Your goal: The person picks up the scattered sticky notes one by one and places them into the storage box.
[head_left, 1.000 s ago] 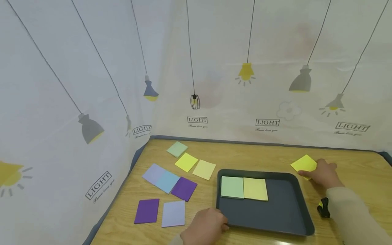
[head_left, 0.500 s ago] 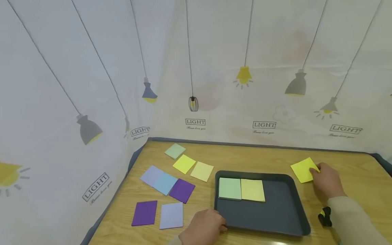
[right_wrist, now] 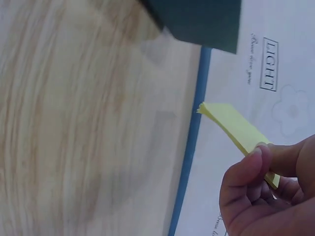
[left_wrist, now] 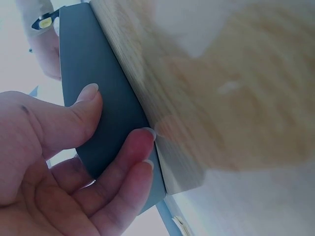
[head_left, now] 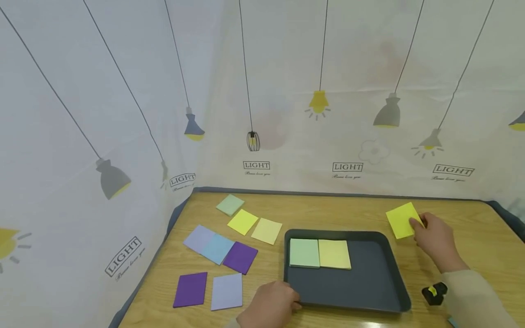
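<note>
My right hand (head_left: 436,239) pinches a bright yellow sticky note pad (head_left: 403,220) between thumb and fingers, to the right of the tray. In the right wrist view this pad (right_wrist: 234,125) is edge-on, lifted off the table, its free corner slightly fanned. My left hand (head_left: 271,303) grips the dark grey tray (head_left: 348,298) at its near left corner. In the left wrist view the thumb lies against the tray's outer wall (left_wrist: 93,54) and the fingers curl about its lower edge. Inside the tray, a green pad (head_left: 304,253) and a pale yellow pad (head_left: 334,254) lie side by side.
Left of the tray lie more pads: green (head_left: 230,205), bright yellow (head_left: 243,222), pale yellow (head_left: 266,231), lilac (head_left: 199,238), blue (head_left: 218,248) and purple (head_left: 240,257). Nearer are another purple (head_left: 190,289) and lilac pad (head_left: 227,291). A lamp-printed curtain (head_left: 287,114) borders the wooden table.
The right hand has closed its pinch on the yellow pad's right corner and raised it from the table. The left hand stays at the tray; the view has shifted slightly.
</note>
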`<state>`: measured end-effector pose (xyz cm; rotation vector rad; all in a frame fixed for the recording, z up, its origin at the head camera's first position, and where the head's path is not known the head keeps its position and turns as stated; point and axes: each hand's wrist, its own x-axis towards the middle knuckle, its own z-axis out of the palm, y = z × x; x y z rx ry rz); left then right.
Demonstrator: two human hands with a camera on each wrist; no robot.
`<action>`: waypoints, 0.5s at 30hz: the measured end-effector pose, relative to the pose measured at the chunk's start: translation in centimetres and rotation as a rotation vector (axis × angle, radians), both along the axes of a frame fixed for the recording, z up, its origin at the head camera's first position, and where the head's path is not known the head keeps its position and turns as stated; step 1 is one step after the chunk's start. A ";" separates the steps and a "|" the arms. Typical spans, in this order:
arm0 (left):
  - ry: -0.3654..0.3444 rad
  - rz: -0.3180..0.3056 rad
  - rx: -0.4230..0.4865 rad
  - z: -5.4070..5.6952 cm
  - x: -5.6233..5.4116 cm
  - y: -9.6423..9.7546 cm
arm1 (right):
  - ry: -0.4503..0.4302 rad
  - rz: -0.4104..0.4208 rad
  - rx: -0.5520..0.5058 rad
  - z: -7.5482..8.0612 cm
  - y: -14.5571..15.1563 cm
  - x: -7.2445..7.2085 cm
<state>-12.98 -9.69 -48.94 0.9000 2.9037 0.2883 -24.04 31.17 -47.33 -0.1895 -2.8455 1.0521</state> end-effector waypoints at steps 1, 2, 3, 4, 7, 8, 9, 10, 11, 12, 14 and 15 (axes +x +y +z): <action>0.000 0.001 0.000 0.0 0.0 0.0 | 0.003 -0.001 -0.007 0.1 -0.1 0.2; 0.000 0.001 -0.002 0.0 0.0 0.0 | 0.004 -0.005 -0.015 0.3 -0.2 0.3; 0.001 0.001 -0.004 0.0 0.1 0.0 | 0.005 -0.010 -0.027 0.5 -0.4 0.4; 0.002 0.000 -0.006 0.1 0.1 0.0 | 0.004 -0.012 -0.036 0.7 -0.5 0.6; 0.005 -0.002 -0.012 0.1 0.1 0.0 | 0.011 -0.017 -0.054 1.2 -0.9 1.0; 0.005 -0.003 -0.013 0.1 0.1 0.0 | 0.015 -0.015 -0.059 1.3 -1.0 1.2; 0.005 -0.004 -0.014 0.1 0.1 0.0 | 0.022 -0.010 -0.061 1.4 -1.2 1.4; 0.004 -0.004 -0.013 0.1 0.1 0.0 | 0.027 -0.003 -0.062 1.5 -1.3 1.5; 0.004 -0.005 -0.013 0.1 0.1 0.0 | 0.031 0.002 -0.061 1.6 -1.4 1.7; 0.002 -0.005 -0.013 0.0 0.1 0.0 | 0.033 0.011 -0.064 1.6 -1.5 1.9; -0.002 -0.005 -0.010 0.0 0.1 0.0 | 0.030 0.029 -0.072 1.7 -1.8 2.2; -0.003 -0.004 -0.010 0.0 0.1 0.0 | 0.029 0.034 -0.075 1.7 -1.9 2.4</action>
